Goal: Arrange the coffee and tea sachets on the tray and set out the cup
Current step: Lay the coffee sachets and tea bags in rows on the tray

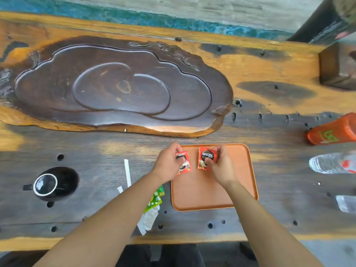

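Observation:
An orange-brown tray point(238, 182) lies on the wooden table in front of me. My left hand point(168, 163) pinches a red coffee sachet point(185, 166) at the tray's far left corner. My right hand point(221, 166) grips a second red Nescafe sachet point(205, 158) over the tray's far edge. Green tea sachets point(155, 199) and a white sachet point(148, 220) lie left of the tray, partly hidden by my left forearm. A black cup point(46, 185) with a white rim stands on a black saucer at the left.
A large dark carved tea board point(115, 89) fills the table's far left. Two white stick packets point(127, 172) lie between cup and tray. An orange bottle point(333, 130) and clear plastic bottles point(331, 163) lie at the right. Holes dot the tabletop.

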### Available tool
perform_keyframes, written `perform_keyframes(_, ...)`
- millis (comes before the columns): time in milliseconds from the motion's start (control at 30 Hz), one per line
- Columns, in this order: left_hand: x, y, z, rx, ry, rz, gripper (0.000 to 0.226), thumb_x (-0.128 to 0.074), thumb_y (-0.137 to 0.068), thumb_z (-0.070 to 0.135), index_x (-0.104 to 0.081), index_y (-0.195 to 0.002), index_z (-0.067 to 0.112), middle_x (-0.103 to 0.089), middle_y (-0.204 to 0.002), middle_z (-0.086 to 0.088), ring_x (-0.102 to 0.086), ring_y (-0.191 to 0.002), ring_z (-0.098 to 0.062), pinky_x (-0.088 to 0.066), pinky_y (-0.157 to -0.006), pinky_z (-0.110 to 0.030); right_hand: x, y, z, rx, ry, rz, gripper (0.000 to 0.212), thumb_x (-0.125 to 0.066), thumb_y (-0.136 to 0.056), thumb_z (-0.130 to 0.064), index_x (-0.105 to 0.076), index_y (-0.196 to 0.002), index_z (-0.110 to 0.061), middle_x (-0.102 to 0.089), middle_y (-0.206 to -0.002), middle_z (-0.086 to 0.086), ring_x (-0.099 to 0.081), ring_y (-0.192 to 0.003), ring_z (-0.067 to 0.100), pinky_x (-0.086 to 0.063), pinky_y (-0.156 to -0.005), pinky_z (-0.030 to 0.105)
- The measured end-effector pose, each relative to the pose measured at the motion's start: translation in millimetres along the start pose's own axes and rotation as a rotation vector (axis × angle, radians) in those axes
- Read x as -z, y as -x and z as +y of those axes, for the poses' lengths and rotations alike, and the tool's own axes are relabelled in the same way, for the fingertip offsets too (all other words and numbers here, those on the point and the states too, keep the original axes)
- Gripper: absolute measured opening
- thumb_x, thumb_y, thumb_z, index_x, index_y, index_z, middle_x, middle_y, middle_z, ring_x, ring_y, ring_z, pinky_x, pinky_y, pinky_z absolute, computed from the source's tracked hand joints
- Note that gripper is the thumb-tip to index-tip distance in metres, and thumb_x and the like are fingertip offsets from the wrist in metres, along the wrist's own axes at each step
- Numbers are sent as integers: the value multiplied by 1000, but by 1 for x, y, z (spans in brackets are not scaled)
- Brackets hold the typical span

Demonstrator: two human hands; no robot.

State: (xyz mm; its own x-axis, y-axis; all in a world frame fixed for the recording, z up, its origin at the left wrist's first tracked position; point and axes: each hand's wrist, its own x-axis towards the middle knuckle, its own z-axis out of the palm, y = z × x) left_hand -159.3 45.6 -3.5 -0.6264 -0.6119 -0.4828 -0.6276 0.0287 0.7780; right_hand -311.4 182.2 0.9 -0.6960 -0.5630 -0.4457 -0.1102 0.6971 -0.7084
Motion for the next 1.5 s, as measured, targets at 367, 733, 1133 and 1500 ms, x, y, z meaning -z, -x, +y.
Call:
perform_keyframes(367, -31, 1, -13, -302, -496, 239, 32, -66, -88, 19, -60, -118, 13, -52, -119, -5, -47, -114, -25, -42, -101, -39, -4, -7, 32, 355, 500, 89, 46, -77, -78, -23, -59, -120, -18, -56, -120, 8, -51, -109, 31, -47, -90, 48)
perform_keyframes(733, -53, 11, -30, -278, -653, 119, 58, -51, -97, 30, -37, -151, 13, -39, -157, -4, -27, -149, -22, -23, -123, -39, -8, -7, 43, 423, 617, -45, 51, -66, -92, -33, -51, -140, -24, -48, -148, 0, -39, -137, 22, -42, -97, 44)
perform_keyframes(1133, -48, 3, -33, -271, -638, 98, 58, -50, -98, 29, -35, -152, 15, -36, -159, -1, -21, -151, -19, -20, -124, -38, -19, -4, 38, 351, 654, -30, 50, -59, -96, -33, -46, -144, -25, -42, -154, -2, -32, -142, 20, -39, -95, 44)
perform_keyframes(1500, -17, 26, -35, -334, -485, 139, 55, -59, -94, 29, -46, -145, 13, -45, -151, -4, -34, -144, -22, -28, -120, -38, -27, 14, 30, 462, 592, 19, 45, -65, -94, -32, -55, -136, -22, -52, -145, 1, -41, -134, 24, -38, -94, 42)
